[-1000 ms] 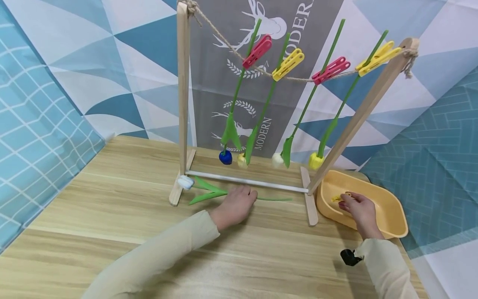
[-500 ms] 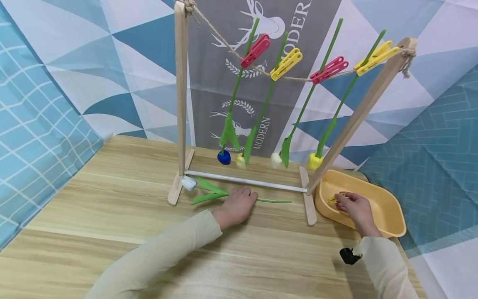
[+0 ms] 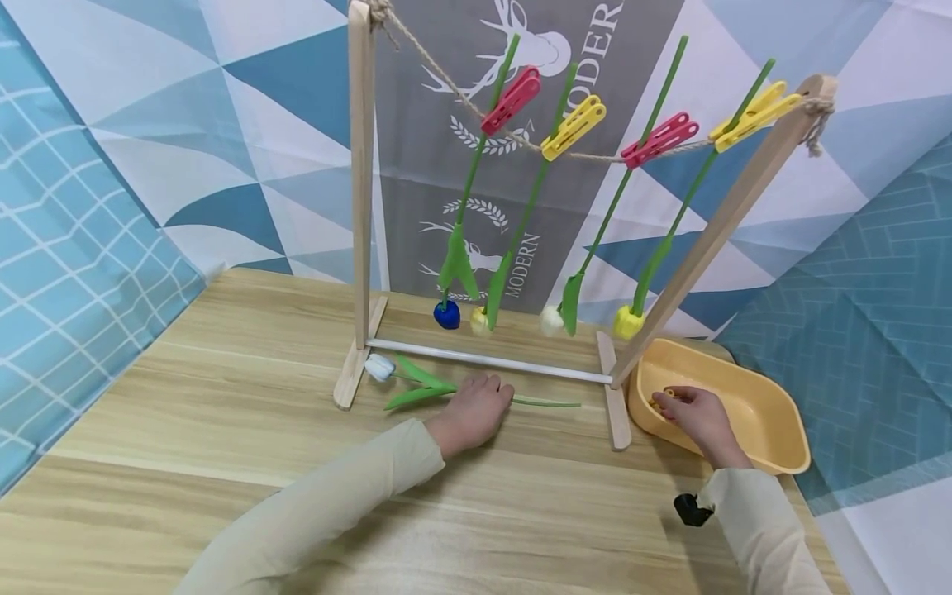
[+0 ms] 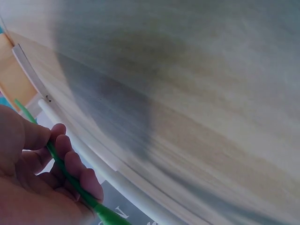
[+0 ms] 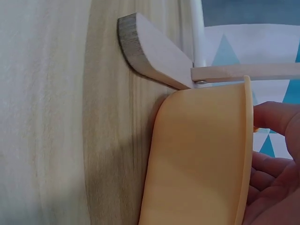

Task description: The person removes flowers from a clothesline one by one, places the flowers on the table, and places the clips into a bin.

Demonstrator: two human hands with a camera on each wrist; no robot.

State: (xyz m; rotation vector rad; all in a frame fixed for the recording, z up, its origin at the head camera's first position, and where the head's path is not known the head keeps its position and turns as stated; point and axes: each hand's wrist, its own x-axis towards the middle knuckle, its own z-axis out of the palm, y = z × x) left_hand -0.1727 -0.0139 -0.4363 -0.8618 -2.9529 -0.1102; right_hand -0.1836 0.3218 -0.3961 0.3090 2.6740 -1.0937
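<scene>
My left hand (image 3: 476,409) pinches the green stem (image 4: 60,161) of an artificial tulip between thumb and curled fingers. That tulip's pale blue-white bloom (image 3: 380,367) points left, by the rack's left foot. Over at the orange basin (image 3: 773,413), my right hand (image 3: 702,417) reaches inside and grips a yellow clothespin (image 3: 658,403), mostly covered by the fingers. In the right wrist view the basin's wall hides the fingertips. Above, a blue tulip (image 3: 447,315), a pale yellow tulip (image 3: 481,321), a white tulip (image 3: 551,321) and a bright yellow tulip (image 3: 628,322) hang upside down.
A wooden rack (image 3: 362,182) with a white crossbar (image 3: 491,359) stands at the back of the table (image 3: 223,430). A sagging rope (image 3: 431,62) spans its posts, bearing a red clothespin (image 3: 511,101) and other red and yellow ones. The basin touches the rack's right side.
Inside the basin, my right hand has shifted slightly left with the yellow clothespin, which now shows less between the fingers. The tulip's bloom has slid a little right; my left hand keeps its hold.
</scene>
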